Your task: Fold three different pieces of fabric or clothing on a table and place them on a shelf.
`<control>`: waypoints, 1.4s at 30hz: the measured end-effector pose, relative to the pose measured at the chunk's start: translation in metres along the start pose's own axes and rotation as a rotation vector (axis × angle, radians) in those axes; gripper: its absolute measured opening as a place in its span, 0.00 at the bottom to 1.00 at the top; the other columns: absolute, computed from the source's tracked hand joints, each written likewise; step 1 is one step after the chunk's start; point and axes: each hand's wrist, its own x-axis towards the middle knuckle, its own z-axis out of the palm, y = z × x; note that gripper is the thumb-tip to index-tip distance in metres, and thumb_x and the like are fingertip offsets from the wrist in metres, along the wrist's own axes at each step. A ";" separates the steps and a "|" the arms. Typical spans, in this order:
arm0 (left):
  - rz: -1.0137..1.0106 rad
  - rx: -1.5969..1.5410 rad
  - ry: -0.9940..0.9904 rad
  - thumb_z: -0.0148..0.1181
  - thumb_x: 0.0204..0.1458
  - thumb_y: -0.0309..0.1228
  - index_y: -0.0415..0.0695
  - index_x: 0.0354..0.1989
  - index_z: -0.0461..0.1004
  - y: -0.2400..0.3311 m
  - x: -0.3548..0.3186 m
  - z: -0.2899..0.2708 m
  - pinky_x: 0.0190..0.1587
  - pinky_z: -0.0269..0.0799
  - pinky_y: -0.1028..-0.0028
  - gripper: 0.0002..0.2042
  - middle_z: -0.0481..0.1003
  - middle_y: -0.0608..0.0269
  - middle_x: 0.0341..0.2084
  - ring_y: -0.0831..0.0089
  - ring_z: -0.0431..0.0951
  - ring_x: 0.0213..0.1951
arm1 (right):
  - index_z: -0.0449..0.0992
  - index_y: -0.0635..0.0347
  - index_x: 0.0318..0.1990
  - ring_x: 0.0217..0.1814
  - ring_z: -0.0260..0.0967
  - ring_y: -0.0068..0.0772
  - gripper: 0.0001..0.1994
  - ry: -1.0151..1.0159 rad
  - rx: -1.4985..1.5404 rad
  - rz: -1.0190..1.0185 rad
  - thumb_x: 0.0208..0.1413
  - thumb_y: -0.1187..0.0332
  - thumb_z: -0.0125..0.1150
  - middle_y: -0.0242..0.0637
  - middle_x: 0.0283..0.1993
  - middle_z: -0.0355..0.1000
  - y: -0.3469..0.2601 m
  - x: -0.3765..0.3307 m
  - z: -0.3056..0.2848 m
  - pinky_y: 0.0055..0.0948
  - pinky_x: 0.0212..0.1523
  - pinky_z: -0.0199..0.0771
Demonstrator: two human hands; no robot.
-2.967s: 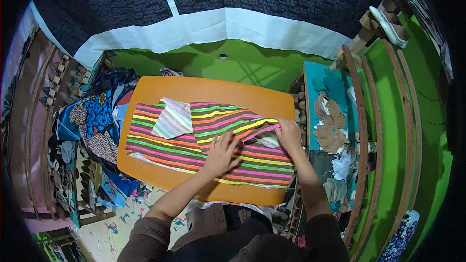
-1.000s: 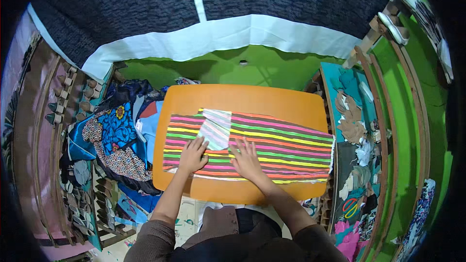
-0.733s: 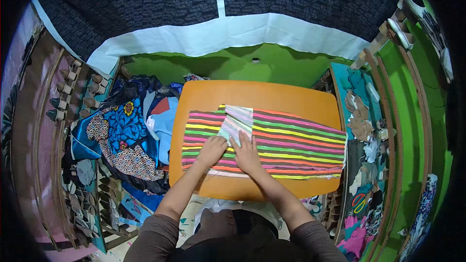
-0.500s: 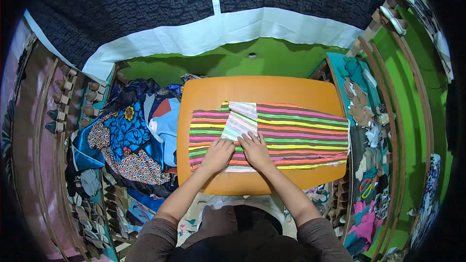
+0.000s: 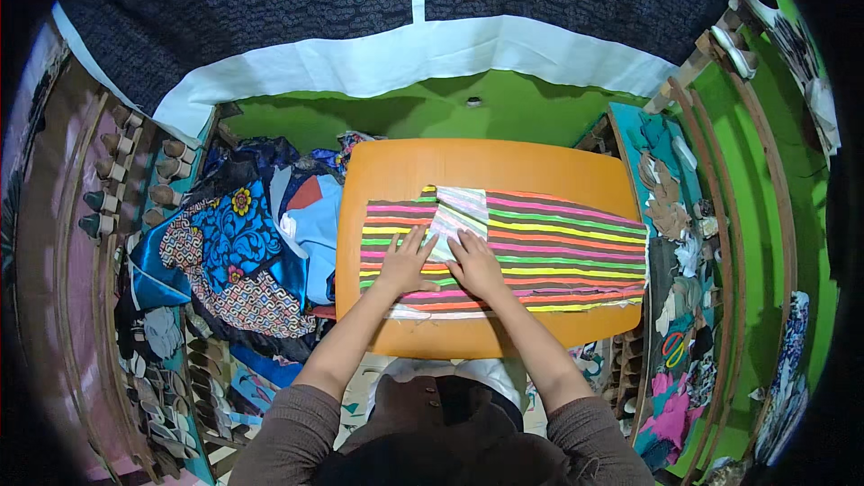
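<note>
A length of striped cloth [image 5: 567,256] in brown, pink, orange, green and yellow is spread across the orange table [image 5: 486,160]. Toward its left part, a flap folded back shows the paler wrong side [image 5: 461,207], narrowing toward me. My left hand [image 5: 407,263] lies flat on the cloth just left of this flap, fingers spread. On the flap's near right side rests my right hand [image 5: 477,266], its fingers stretched out and pointing away from me. Neither hand grips anything. The cloth under my palms is hidden.
Left of the table lies a heap of patterned blue and red fabrics [image 5: 238,252]. On the right, a shelf board carries scraps, orange-handled scissors [image 5: 675,349] and a pink cloth [image 5: 670,409]. Shoe lasts [image 5: 103,201] line a left rack. A dark curtain [image 5: 270,9] hangs at the back.
Both hands have slid a little away from me over the cloth. My left fingers, bunched before, are now spread flat. The view has shifted slightly.
</note>
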 end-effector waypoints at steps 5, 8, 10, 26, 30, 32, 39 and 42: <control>-0.023 0.015 -0.003 0.68 0.23 0.60 0.52 0.64 0.49 0.009 -0.002 -0.005 0.63 0.43 0.49 0.56 0.47 0.51 0.64 0.59 0.47 0.65 | 0.69 0.53 0.52 0.61 0.56 0.48 0.20 0.001 -0.045 -0.038 0.50 0.61 0.57 0.48 0.58 0.60 0.008 -0.001 0.002 0.44 0.59 0.57; -0.005 -0.037 0.111 0.64 0.37 0.49 0.50 0.60 0.57 -0.001 -0.004 0.003 0.61 0.50 0.53 0.40 0.54 0.49 0.60 0.58 0.53 0.63 | 0.70 0.51 0.50 0.61 0.58 0.45 0.18 -0.003 -0.073 -0.013 0.51 0.62 0.56 0.42 0.58 0.62 0.001 0.004 0.006 0.45 0.59 0.57; 0.027 -0.132 0.253 0.57 0.47 0.35 0.47 0.54 0.64 0.002 0.000 0.004 0.59 0.55 0.58 0.23 0.60 0.51 0.56 0.58 0.59 0.59 | 0.72 0.52 0.48 0.60 0.59 0.41 0.14 -0.001 -0.035 -0.021 0.53 0.64 0.52 0.37 0.56 0.65 0.001 0.002 0.003 0.48 0.60 0.54; 0.126 -0.141 0.210 0.48 0.48 0.34 0.44 0.53 0.66 0.043 -0.023 -0.018 0.60 0.50 0.54 0.21 0.63 0.53 0.56 0.58 0.58 0.59 | 0.57 0.57 0.61 0.68 0.44 0.49 0.26 0.009 0.027 0.080 0.56 0.60 0.48 0.48 0.66 0.49 -0.030 -0.052 -0.032 0.53 0.65 0.39; 0.124 -0.005 0.144 0.45 0.53 0.47 0.52 0.60 0.59 0.060 -0.013 0.021 0.62 0.44 0.53 0.26 0.54 0.55 0.62 0.56 0.54 0.62 | 0.60 0.58 0.59 0.69 0.42 0.51 0.24 -0.177 0.053 0.131 0.56 0.60 0.47 0.48 0.66 0.48 -0.009 -0.072 -0.009 0.52 0.65 0.41; 0.113 0.041 0.163 0.45 0.53 0.49 0.54 0.60 0.59 0.047 -0.011 0.034 0.63 0.43 0.53 0.26 0.53 0.57 0.62 0.57 0.54 0.62 | 0.62 0.57 0.58 0.68 0.43 0.52 0.22 -0.163 0.154 0.112 0.56 0.61 0.48 0.48 0.65 0.50 0.001 -0.077 -0.017 0.51 0.65 0.43; 0.043 0.163 0.090 0.45 0.51 0.48 0.58 0.62 0.55 -0.002 -0.002 0.009 0.63 0.40 0.51 0.28 0.50 0.60 0.64 0.57 0.50 0.64 | 0.65 0.55 0.55 0.67 0.46 0.51 0.20 0.058 0.031 0.108 0.54 0.65 0.51 0.48 0.62 0.54 0.053 -0.113 -0.061 0.50 0.63 0.47; -0.047 0.195 0.081 0.47 0.48 0.39 0.50 0.61 0.57 0.024 0.005 0.007 0.63 0.41 0.50 0.27 0.50 0.55 0.63 0.56 0.50 0.64 | 0.65 0.54 0.56 0.68 0.45 0.50 0.20 0.039 -0.034 0.187 0.54 0.65 0.50 0.47 0.63 0.53 0.088 -0.133 -0.074 0.53 0.64 0.44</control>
